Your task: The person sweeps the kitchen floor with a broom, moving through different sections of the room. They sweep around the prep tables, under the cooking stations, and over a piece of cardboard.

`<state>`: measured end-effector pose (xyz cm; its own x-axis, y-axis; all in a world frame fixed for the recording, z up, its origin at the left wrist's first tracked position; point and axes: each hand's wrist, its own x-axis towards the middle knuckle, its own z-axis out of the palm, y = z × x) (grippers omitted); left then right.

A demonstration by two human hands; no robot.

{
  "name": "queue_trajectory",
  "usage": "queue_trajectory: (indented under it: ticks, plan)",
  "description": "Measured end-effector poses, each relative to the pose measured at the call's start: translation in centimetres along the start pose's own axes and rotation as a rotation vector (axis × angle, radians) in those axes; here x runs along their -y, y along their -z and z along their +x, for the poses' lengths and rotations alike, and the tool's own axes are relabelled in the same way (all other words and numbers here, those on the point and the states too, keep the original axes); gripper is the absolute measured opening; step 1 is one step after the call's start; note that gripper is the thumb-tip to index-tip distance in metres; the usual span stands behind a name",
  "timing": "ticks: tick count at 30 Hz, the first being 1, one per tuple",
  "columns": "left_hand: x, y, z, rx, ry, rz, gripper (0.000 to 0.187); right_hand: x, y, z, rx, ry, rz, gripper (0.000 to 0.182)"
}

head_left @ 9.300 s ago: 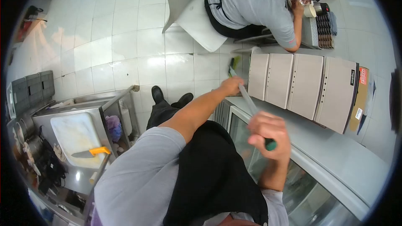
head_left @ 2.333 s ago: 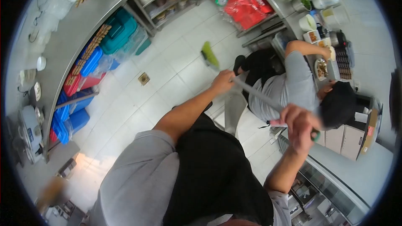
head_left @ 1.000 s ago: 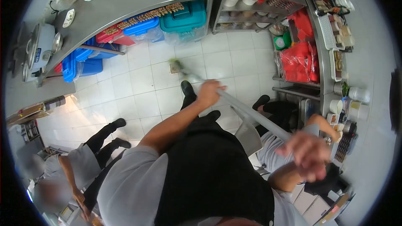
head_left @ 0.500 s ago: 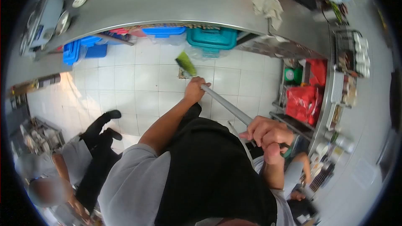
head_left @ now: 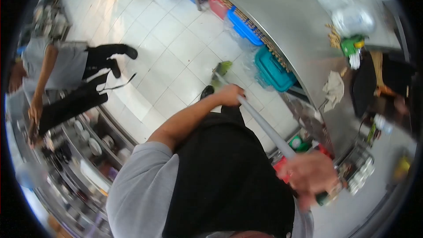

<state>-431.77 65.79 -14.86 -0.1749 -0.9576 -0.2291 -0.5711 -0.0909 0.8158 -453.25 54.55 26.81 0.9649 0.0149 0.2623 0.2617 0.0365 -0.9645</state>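
A broom with a long grey handle [head_left: 266, 125] slants across my front, its green bristles [head_left: 223, 68] down on the white tiles beside my dark shoe [head_left: 207, 91]. Partway along the handle, my left hand [head_left: 231, 95] is wrapped round it. My right hand [head_left: 310, 172], smeared by motion, is closed at the handle's upper end, close to my right side.
A steel counter [head_left: 286, 13] curves along the right, with a teal lidded bin [head_left: 274, 68] and a blue one [head_left: 243, 26] under it. A cloth [head_left: 333, 89] lies on top. At left, a person in a grey shirt [head_left: 61, 66] stands by shelves of dishes [head_left: 94, 146].
The view has swung round, so the counter and bins now slant down the right and more of the left shelves shows. Both hands stay on the broom; its bristles appear farther right.
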Motion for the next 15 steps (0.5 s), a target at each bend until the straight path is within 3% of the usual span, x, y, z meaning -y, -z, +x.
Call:
queue_trajectory:
  ticks: [3,5,6,9,10,12,14,15]
  plan:
    - [9.7,3.9,-3.7,-0.359,0.092,0.051,0.031,-8.5,-3.0,4.1,-0.417,0.039,-0.093,0.038]
    - [15.1,5.0,-4.9,-0.461,0.333,0.044,0.028,-12.5,-2.7,5.4,-0.377,0.091,-0.042,0.034]
    - [15.4,5.9,-5.3,-0.563,0.356,0.098,0.031,-12.4,-2.6,5.3,-0.381,0.069,-0.053,0.033]
    - [11.5,6.7,-4.8,-0.758,0.356,0.082,0.031,-9.7,-0.9,5.5,-0.337,0.051,-0.116,0.030]
    - [9.3,6.0,-3.9,-0.801,0.317,0.040,0.030,-7.3,-0.8,4.2,-0.415,-0.019,-0.154,0.033]
    - [4.3,4.3,-1.0,-0.818,0.232,0.006,0.027,-3.6,0.9,2.6,-0.405,0.095,-0.096,0.040]
    - [-2.5,3.7,1.3,-0.685,0.081,-0.081,0.020,1.1,5.0,2.5,-0.098,0.185,-0.011,0.049]
    - [-4.2,3.4,2.6,-0.610,-0.038,-0.131,0.021,3.5,6.7,3.3,0.116,0.099,-0.032,0.052]
